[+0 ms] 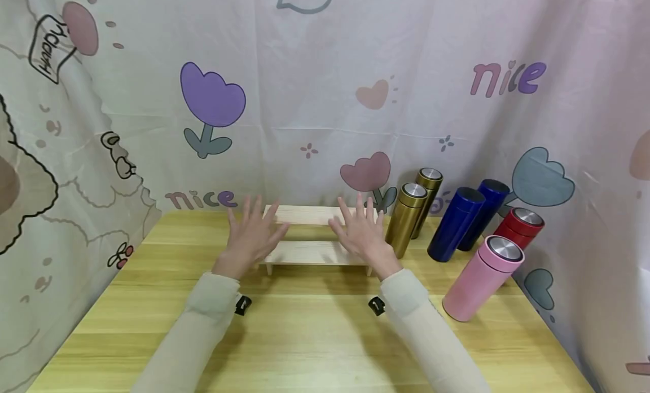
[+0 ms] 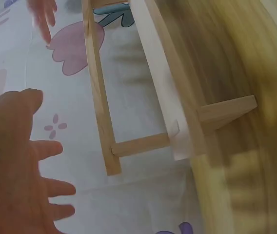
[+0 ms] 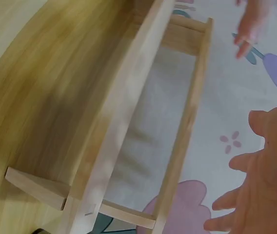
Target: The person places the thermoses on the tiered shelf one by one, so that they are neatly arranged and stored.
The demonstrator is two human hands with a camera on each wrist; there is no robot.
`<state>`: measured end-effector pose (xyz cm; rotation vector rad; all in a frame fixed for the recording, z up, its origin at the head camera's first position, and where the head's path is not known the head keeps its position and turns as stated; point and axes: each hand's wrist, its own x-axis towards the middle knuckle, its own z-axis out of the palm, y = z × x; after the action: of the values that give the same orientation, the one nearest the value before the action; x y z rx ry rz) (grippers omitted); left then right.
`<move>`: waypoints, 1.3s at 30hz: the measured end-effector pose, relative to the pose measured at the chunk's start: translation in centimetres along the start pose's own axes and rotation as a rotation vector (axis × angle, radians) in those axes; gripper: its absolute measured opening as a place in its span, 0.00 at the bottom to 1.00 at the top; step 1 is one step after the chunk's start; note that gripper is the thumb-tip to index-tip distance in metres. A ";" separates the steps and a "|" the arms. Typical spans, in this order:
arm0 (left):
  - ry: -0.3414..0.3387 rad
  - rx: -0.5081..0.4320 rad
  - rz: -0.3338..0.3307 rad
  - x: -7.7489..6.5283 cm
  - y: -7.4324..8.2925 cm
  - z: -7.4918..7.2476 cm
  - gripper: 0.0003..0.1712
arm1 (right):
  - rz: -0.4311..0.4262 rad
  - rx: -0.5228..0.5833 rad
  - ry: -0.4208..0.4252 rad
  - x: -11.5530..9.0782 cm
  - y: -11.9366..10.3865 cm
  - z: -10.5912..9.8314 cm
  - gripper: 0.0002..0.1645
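A small two-tier wooden rack (image 1: 315,252) stands at the back middle of the table. Over its left end my left hand (image 1: 251,235) hovers, fingers spread and holding nothing. My right hand (image 1: 361,229) is likewise spread above the right end. In the left wrist view, a gap shows between the left hand (image 2: 11,165) and the rack (image 2: 158,83). The right wrist view also has the right hand (image 3: 255,180) apart from the rack (image 3: 124,107). Nearest the right hand stand two gold flasks, one in front (image 1: 403,224) and one behind (image 1: 429,181).
Right of the gold flasks are two dark blue flasks, one nearer (image 1: 454,226) and one farther (image 1: 490,204). A red flask (image 1: 520,224) stands behind a pink flask (image 1: 479,283) on the right side of the wooden table (image 1: 304,342). A printed curtain (image 1: 315,88) hangs behind.
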<state>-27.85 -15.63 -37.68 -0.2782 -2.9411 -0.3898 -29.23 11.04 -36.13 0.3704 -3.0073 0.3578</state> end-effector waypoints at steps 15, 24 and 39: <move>0.172 -0.397 0.081 -2.1 -4.5 1.0 0.19 | 0.049 0.366 0.339 -3.8 4.7 -4.0 0.16; 0.066 -0.574 0.040 -2.9 -6.4 3.0 0.16 | 0.267 0.378 0.503 -5.6 9.1 -3.1 0.11; -0.044 -0.701 -0.038 -3.1 -7.1 5.5 0.21 | 0.423 0.470 0.373 -4.3 12.7 -0.1 0.48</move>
<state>-27.02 -21.36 -45.18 -0.3095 -2.7364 -1.4264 -28.20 24.05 -39.37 -0.2887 -2.5829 1.0432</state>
